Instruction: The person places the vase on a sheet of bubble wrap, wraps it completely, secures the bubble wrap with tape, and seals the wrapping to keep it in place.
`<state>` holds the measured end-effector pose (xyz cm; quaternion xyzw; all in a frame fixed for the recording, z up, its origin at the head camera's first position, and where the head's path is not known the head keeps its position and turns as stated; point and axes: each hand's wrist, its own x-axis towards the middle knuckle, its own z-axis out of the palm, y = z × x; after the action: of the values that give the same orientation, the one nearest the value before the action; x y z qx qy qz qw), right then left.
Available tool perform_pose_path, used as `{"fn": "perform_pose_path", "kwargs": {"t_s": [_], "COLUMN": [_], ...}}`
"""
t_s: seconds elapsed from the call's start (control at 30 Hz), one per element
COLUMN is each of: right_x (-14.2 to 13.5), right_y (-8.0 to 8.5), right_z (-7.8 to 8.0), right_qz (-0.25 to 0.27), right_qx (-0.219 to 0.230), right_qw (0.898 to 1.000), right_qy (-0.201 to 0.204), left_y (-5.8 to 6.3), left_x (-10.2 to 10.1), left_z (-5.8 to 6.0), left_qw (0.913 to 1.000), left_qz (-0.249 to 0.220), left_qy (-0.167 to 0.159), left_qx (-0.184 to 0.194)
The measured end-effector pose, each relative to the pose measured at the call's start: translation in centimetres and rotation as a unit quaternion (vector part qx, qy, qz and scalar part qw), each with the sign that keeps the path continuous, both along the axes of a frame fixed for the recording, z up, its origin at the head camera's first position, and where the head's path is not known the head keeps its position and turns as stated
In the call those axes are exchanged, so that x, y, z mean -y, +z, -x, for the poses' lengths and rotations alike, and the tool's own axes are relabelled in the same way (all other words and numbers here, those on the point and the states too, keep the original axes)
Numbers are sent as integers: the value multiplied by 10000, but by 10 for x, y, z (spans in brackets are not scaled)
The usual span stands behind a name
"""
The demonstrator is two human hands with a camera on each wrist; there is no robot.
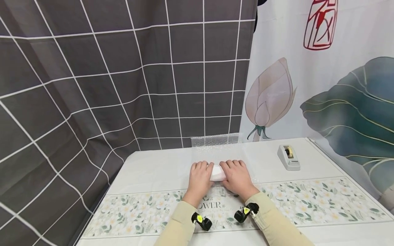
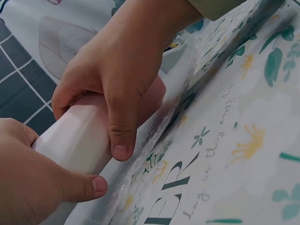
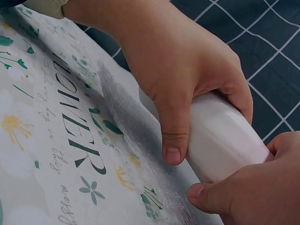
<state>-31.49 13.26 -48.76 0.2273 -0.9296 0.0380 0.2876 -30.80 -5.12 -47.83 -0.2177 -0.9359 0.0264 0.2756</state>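
Observation:
A smooth white oblong object (image 1: 218, 173), whose exact kind I cannot tell, lies across a sheet of clear bubble wrap (image 1: 212, 150) on the table. My left hand (image 1: 200, 175) grips its left end, thumb on the near side and fingers over the far side. The right hand (image 1: 237, 175) holds the right end in the same way. In the left wrist view, the white object (image 2: 77, 136) runs between the left hand (image 2: 33, 183) and the right hand (image 2: 117, 70). Both palms cover its ends. The wrap's near edge shows below the thumbs in the right wrist view.
A grey tape dispenser (image 1: 288, 158) with a yellowish roll stands at the table's right. A floral printed band (image 1: 138, 212) runs along the white table. Behind hang a dark grid-patterned curtain (image 1: 184, 78) and a white curtain with plant prints (image 1: 271, 95).

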Motion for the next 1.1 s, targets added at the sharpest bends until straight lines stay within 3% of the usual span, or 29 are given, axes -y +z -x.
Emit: {"fn": "perform_pose_path", "kwargs": {"t_s": [0.37, 0.77, 0.93, 1.1], "right_x": [-2, 0, -12, -46], "right_y": [-2, -4, 1, 5], "right_z": [2, 5, 1, -3], "right_qz": [-126, -206, 113, 1460], "right_qx": [186, 95, 431, 701], "right_qw": [9997, 9997, 9971, 9756], "right_qy": [-56, -22, 617, 1479], "left_y": [-3, -7, -8, -9], "left_x": [3, 8, 8, 8], "left_z": [3, 7, 5, 3], "left_qw": [9979, 9979, 9980, 9985], "left_qz": [74, 55, 142, 178], "left_qy": [-80, -264, -243, -268], "left_qx": [637, 581, 572, 452]}}
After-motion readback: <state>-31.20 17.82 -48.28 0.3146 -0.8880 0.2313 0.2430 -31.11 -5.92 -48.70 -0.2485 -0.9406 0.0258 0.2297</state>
